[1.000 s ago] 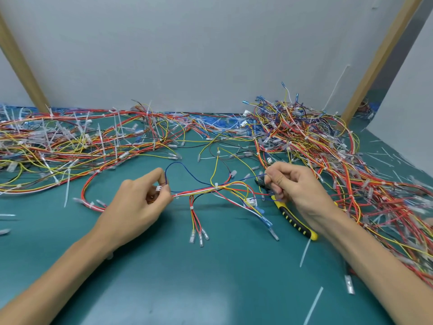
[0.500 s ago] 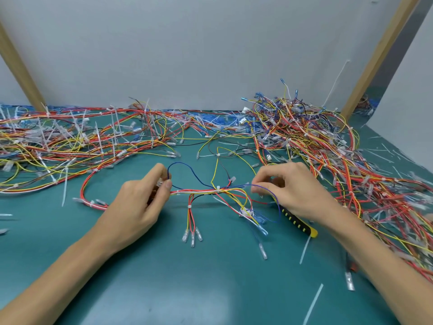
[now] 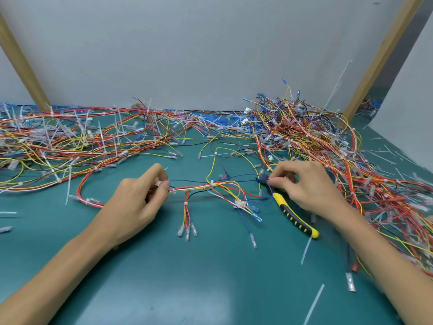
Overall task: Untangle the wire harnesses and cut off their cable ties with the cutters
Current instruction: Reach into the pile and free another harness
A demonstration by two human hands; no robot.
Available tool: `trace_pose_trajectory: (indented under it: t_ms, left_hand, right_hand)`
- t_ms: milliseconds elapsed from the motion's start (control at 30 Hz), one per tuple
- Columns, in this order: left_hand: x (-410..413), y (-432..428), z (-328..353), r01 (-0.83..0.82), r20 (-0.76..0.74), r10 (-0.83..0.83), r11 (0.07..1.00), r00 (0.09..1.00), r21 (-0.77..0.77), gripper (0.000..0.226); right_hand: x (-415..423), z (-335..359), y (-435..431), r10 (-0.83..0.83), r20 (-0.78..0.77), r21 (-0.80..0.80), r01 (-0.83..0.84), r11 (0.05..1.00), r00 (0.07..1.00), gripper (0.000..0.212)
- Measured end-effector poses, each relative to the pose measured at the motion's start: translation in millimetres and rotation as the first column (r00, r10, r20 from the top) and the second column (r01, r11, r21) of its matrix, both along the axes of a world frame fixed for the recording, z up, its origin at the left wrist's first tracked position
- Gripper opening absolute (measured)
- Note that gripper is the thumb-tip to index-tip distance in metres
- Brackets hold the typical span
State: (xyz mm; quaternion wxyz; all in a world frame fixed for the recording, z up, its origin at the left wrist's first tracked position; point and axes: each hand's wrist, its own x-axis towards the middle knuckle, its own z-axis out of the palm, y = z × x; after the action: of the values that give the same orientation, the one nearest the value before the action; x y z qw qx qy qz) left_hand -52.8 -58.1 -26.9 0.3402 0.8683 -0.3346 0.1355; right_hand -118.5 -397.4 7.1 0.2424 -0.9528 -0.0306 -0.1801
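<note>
Nearest the camera lies a smooth, slightly glossy teal work mat point(image 3: 210, 289), dotted with translucent white cut-off cable tie strips point(image 3: 307, 250). On it, between the two forearms, a thin multi-coloured wire harness of red, yellow, white, black and blue strands point(image 3: 210, 187) is stretched out, bound at points by small white cable ties point(image 3: 211, 182), with short branches ending in clear sleeved terminals point(image 3: 187, 232). The left hand point(image 3: 136, 202) pinches the harness's small white plastic connector point(image 3: 159, 183) between thumb and fingertips. The right hand point(image 3: 309, 186) has its fingertips pressed together on a loose blue wire point(image 3: 246, 176) just at the dark head of the yellow-and-black rubber-handled cutters point(image 3: 294, 216), which lie on the mat under that hand, handle toward the camera.

Farther back, a flatter heap of tied harnesses bristling with tie tails point(image 3: 70, 141) spreads at left, and a taller tangled mound of harnesses point(image 3: 316, 137) at right. Behind stand plain matte grey wall panels point(image 3: 187, 48) and two slanted pale wooden posts point(image 3: 379, 59).
</note>
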Motion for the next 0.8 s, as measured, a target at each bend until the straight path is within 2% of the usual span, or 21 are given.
trace_pose_trajectory:
  t_ms: [200,333,433,500,567,600,700,800]
  left_hand:
    - [-1,1,1,0.056,-0.031,-0.055,0.998,0.998,0.023,0.014]
    - [-2,2,1,0.054,-0.093,-0.059,0.997,0.994,-0.053,0.015]
    - [-3,1,4,0.059,-0.121,-0.074,0.991,0.990,-0.121,0.014]
    - [-4,-2,6,0.066,-0.157,-0.095,0.981,0.983,-0.181,0.013]
    - [-4,-5,7,0.067,-0.199,-0.115,0.970,0.973,-0.232,0.012]
    - [-5,-6,7,0.067,-0.212,-0.122,0.966,0.970,-0.249,0.011]
    - [-6,-8,8,0.074,-0.222,-0.144,0.952,0.964,-0.296,0.011]
    - [-7,-7,9,0.071,-0.220,-0.148,0.944,0.964,-0.322,0.010]
  right_hand:
    - [-1,-2,-6,-0.091,-0.006,0.012,0.091,0.996,0.996,0.011]
    - [-3,-2,-2,-0.114,0.009,-0.044,0.115,0.992,0.993,0.010]
    - [-4,0,0,-0.057,-0.022,-0.042,0.056,0.998,0.998,0.013]
    - [-3,7,3,-0.030,0.025,0.106,0.027,0.994,0.999,0.023]
    - [-1,14,13,0.049,-0.063,0.277,-0.029,0.960,0.997,0.033]
    - [1,16,20,0.097,-0.149,0.300,-0.049,0.953,0.984,0.040]
    - [8,7,43,0.209,-0.320,0.177,-0.158,0.972,0.924,0.059]
    - [11,2,52,0.363,-0.288,0.313,-0.271,0.910,0.886,0.050]
